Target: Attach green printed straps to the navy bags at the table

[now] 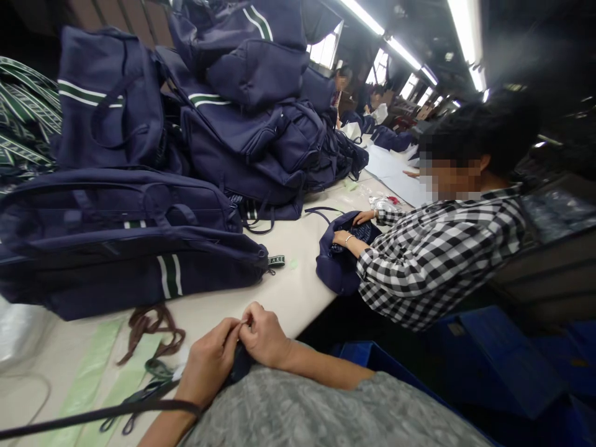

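My left hand (pixel 210 355) and my right hand (pixel 263 334) meet near my body at the table's front edge. Both are closed, with fingertips pinched together around something small and dark that I cannot make out. Dark navy fabric (pixel 240 365) shows just below the fingers. A dark strap (pixel 116 410) runs from the lower left to my left wrist. Brown cord (pixel 156 330) lies tangled on the table left of my hands, with a green and white strap (pixel 158 370) near it.
Navy bags (pixel 200 267) with green and white stripes are piled behind my hands. On the right a person in a checked shirt (pixel 419 254) handles a navy bag (pixel 342 273). Blue bins (pixel 503 360) stand lower right; green-white straps (pixel 28 112) lie far left.
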`<action>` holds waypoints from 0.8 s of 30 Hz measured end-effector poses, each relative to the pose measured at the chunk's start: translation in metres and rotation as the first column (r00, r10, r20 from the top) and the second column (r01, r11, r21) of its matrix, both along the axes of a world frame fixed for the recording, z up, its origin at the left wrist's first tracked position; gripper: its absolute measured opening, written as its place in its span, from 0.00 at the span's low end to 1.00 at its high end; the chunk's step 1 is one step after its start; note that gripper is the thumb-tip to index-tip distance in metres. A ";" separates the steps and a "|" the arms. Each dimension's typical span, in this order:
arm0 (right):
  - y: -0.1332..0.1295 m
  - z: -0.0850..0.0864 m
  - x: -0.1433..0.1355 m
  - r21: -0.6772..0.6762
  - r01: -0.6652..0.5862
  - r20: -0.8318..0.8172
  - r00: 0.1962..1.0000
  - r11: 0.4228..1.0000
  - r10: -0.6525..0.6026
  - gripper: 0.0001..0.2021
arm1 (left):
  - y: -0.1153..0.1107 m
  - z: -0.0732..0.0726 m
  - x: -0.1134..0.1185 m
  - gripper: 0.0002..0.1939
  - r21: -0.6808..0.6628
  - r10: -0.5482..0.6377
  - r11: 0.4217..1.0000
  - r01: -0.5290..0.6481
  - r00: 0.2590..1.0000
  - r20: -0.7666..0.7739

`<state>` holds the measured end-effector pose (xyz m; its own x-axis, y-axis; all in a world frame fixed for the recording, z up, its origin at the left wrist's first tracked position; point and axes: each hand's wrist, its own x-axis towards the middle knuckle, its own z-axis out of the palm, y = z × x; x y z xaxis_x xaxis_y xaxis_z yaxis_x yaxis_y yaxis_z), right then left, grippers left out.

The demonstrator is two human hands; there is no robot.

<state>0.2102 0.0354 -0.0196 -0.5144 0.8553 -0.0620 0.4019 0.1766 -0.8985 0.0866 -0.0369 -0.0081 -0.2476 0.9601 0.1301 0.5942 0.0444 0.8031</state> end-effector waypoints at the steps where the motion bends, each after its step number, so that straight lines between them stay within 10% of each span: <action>1: 0.000 -0.001 0.001 -0.010 0.003 -0.027 1.000 1.000 -0.004 0.04 | 0.001 0.000 -0.002 0.14 -0.012 -0.008 1.000 0.008 1.000 0.026; 13: 0.006 -0.010 0.004 -0.285 -0.111 -0.289 0.957 0.952 0.025 0.06 | 0.015 -0.007 -0.025 0.24 -0.342 0.102 0.936 0.081 0.870 0.483; 24: 0.008 0.008 0.006 -0.288 -0.027 -0.350 0.933 0.957 -0.079 0.11 | 0.005 0.003 -0.007 0.22 -0.190 0.385 0.922 -0.337 0.847 0.367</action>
<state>0.2167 0.0438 -0.0120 -0.5252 0.8422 -0.1218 0.0488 -0.1130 -0.9924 0.0797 -0.0320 -0.0048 -0.5867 0.7949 -0.1548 0.1579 0.2998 0.9408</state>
